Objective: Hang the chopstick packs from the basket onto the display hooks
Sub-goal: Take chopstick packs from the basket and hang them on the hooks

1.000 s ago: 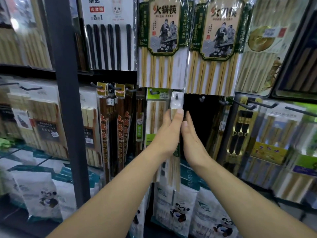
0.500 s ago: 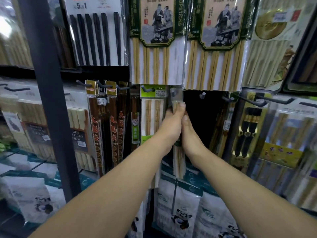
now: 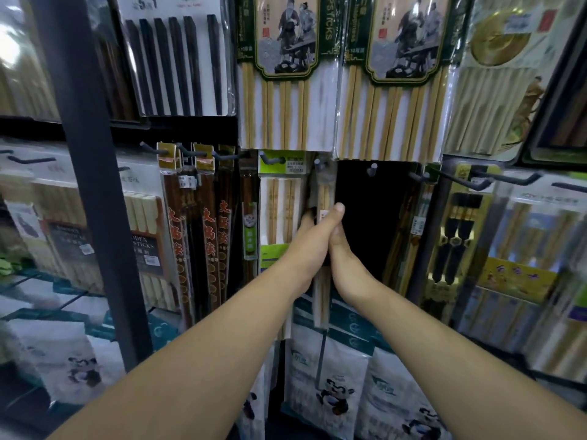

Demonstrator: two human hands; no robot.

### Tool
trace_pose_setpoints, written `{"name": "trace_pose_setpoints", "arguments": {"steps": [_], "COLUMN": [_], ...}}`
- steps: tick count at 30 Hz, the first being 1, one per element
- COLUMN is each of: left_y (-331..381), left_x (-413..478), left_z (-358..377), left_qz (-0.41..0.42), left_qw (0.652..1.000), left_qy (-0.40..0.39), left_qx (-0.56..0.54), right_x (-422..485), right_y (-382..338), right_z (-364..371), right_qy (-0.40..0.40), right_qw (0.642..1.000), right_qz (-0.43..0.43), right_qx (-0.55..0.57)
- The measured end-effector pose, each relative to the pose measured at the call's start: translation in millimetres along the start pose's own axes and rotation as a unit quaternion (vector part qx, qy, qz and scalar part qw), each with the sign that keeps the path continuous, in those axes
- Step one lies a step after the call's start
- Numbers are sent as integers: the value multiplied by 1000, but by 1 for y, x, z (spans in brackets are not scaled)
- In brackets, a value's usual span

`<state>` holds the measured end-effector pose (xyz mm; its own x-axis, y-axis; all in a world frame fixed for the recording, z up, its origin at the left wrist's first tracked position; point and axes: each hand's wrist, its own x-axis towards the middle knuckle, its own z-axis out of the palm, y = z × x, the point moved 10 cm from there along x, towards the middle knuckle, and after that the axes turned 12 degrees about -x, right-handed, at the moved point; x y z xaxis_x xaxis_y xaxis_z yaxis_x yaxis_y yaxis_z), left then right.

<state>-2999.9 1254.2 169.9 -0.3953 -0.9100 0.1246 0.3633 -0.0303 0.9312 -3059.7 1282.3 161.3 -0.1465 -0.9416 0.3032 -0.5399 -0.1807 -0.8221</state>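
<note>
A narrow clear pack of pale wooden chopsticks [image 3: 323,188] hangs upright at the middle of the rack, its top tab at a dark display hook [image 3: 318,162]. My left hand [image 3: 313,239] grips the pack from the left, thumb across its front. My right hand [image 3: 341,249] presses against it from the right, fingers hidden behind the left hand. The pack's lower end [image 3: 319,300] shows below my hands. The basket is out of view.
A bare hook [image 3: 372,169] sticks out over a dark empty gap just right of the pack. A green-labelled chopstick pack [image 3: 279,211] hangs at its left, dark brown packs [image 3: 193,223] farther left. A black upright post [image 3: 92,173] stands left. Panda bags [image 3: 330,392] lie below.
The pack has moved up and back so its tab now sits at the hook. My hands have slid lower on it and closed together; the camera has moved closer.
</note>
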Motion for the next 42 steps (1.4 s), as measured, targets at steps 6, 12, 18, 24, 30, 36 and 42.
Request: {"name": "trace_pose_setpoints", "arguments": {"steps": [6, 12, 18, 24, 30, 36, 42], "left_y": [-42, -126, -219, -293, -341, -358, -365], "left_x": [-59, -139, -224, -313, -359, -381, -382], "left_z": [-9, -61, -141, -237, -269, -261, -271], "left_qz": [-43, -125, -180, -272, -314, -308, -314], "left_qw": [999, 989, 945, 804, 818, 842, 858], "left_qy": [-22, 20, 84, 179, 214, 198, 220], "left_qx": [-8, 81, 261, 498, 431, 395, 342], "right_x": [-63, -165, -284, -388, -445, -454, -459], "right_y": [23, 72, 155, 278, 353, 363, 370], "right_z": [4, 6, 77, 150, 202, 240, 257], "right_qy": [-14, 3, -184, -336, -416, -426, -422], "right_qw": [997, 988, 944, 869, 824, 822, 784], "right_qz": [5, 57, 93, 196, 228, 160, 117], "right_qx": [-82, -144, -257, -307, -309, -342, -439]}}
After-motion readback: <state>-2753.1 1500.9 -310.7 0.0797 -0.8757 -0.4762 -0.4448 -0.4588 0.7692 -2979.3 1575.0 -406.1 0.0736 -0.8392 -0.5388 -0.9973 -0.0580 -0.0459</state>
